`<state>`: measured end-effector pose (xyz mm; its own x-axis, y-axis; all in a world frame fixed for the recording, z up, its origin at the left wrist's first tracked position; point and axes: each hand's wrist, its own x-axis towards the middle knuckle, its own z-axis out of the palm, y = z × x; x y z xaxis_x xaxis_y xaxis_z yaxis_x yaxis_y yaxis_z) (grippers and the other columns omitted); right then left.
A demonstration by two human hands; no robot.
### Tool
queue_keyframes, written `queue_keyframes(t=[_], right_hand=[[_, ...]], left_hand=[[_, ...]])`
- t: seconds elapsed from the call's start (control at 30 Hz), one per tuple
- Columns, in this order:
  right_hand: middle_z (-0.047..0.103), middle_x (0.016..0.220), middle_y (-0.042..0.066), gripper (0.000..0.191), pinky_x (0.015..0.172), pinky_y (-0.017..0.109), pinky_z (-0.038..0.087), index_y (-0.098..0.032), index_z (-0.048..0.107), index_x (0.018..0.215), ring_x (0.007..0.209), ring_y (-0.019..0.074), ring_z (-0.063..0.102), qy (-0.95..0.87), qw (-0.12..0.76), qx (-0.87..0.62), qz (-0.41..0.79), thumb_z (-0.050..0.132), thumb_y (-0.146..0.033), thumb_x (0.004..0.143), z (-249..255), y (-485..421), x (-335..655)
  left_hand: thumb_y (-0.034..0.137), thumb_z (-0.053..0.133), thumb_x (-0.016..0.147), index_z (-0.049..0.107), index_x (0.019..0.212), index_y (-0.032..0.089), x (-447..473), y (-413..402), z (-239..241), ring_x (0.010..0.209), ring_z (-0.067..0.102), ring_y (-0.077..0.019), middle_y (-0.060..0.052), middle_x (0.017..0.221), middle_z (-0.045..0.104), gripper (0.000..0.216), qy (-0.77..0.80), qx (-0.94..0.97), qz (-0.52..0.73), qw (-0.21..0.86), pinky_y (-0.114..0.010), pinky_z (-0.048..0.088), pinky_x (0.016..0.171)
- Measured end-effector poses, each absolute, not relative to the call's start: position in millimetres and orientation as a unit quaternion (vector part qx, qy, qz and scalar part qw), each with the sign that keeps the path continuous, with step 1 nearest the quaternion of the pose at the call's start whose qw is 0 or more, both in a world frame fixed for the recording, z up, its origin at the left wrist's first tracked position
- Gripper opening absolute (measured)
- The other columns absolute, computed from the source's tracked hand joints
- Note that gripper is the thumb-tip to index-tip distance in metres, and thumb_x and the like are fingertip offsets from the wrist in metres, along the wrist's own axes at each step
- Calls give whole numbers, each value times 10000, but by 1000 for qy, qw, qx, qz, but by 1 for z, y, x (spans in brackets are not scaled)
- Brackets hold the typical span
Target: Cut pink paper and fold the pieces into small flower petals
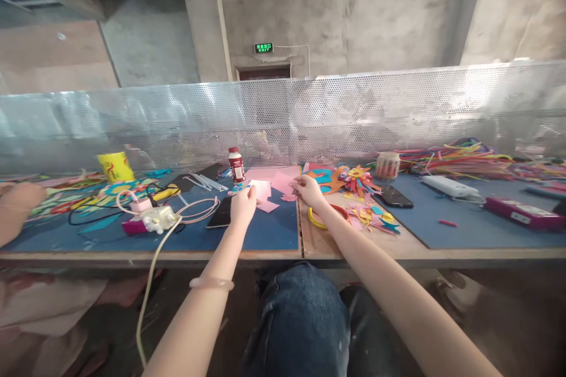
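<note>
Paper [282, 181], pink and thin
Likely light and easy to tear, so hold edges; right grip [308, 192] pinches it, left grip [243, 206] pinches a paler sheet [262, 189]

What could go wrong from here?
Bottle upright just beyond the left hand: a bump might tip it onto the pink paper.
Pale cable hanging over the table edge near the left forearm: a snag might drag the cream block.
Cut scraps beside the right forearm: a sweep might scatter them.

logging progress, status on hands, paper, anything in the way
Left hand pinching pale paper. Right hand pinching pink paper. Dark flat device beside left hand.
</note>
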<state>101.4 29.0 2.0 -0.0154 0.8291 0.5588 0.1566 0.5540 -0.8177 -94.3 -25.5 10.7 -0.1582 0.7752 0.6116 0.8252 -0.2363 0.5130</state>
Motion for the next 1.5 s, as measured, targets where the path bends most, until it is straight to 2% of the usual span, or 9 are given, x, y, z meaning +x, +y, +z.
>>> queue_keyframes(t=[0.17, 0.3, 0.37, 0.47, 0.6, 0.7, 0.87, 1.2, 1.5], right_hand=[[594, 620, -9, 66, 478, 213, 437, -177, 511, 713, 555, 122, 578, -619, 628, -388, 268, 534, -238, 720, 5, 25, 105], [596, 616, -5, 117, 541, 230, 484, -155, 520, 685, 562, 116, 595, -608, 621, -307, 388, 614, -222, 664, 8, 20, 101], [611, 634, 6, 160, 575, 248, 503, -146, 531, 711, 574, 121, 608, -597, 600, -264, 463, 651, -221, 639, 9, 18, 99], [628, 641, 19, 222, 573, 258, 513, -141, 550, 783, 579, 132, 621, -602, 543, -240, 534, 681, -220, 623, 8, 13, 97], [620, 619, 23, 199, 479, 201, 465, -137, 561, 764, 560, 125, 608, -637, 477, -278, 538, 680, -240, 641, 8, 5, 94], [610, 646, 19, 150, 469, 181, 435, -138, 581, 721, 587, 111, 589, -660, 473, -301, 501, 644, -267, 678, 9, 0, 92], [604, 688, 4, 152, 507, 193, 424, -153, 620, 748, 588, 90, 535, -679, 492, -317, 444, 639, -279, 666, 9, 0, 91], [618, 699, 9, 249, 555, 228, 417, -156, 616, 853, 589, 106, 526, -714, 536, -254, 373, 618, -317, 664, 4, 7, 86], [576, 734, 10, 236, 673, 240, 434, -208, 597, 1010, 685, 129, 529, -804, 505, -311, 49, 481, -213, 805, -4, 0, 79]], left_hand=[[403, 352, 845, 667, 779, 178, -98, -26, 6, 761, 608, -229, -111, 758, 673, 393, -621, -667, -380, 159, -278, 389, 651], [397, 486, 779, 692, 817, 216, -93, -18, -2, 1012, 544, -245, -75, 953, 671, 277, -543, -758, -344, 112, -313, 369, 857], [446, 446, 794, 679, 878, 215, -89, -15, -3, 1064, 519, -244, -64, 1021, 656, 338, -530, -767, -357, 63, -324, 358, 894], [469, 354, 833, 615, 983, 199, -87, -15, -2, 985, 573, -215, -68, 1023, 653, 404, -503, -760, -411, -20, -298, 404, 834], [434, 352, 840, 554, 890, 172, -89, -19, 1, 708, 635, -194, -66, 751, 674, 335, -502, -740, -443, -68, -269, 439, 651], [385, 359, 838, 521, 749, 185, -91, -21, 2, 599, 610, -183, -41, 624, 635, 272, -504, -749, -428, -39, -255, 407, 568], [392, 416, 800, 517, 663, 180, -90, -19, 2, 599, 589, -179, -28, 623, 613, 272, -484, -749, -448, -61, -249, 395, 540], [359, 550, 721, 606, 803, 127, -87, -24, 8, 628, 629, -178, -55, 699, 665, 253, -428, -661, -470, -398, -289, 487, 627], [375, 548, 736, 622, 912, 114, -88, -27, 12, 625, 634, -177, -72, 724, 663, 324, -436, -599, -518, -428, -298, 503, 600]])
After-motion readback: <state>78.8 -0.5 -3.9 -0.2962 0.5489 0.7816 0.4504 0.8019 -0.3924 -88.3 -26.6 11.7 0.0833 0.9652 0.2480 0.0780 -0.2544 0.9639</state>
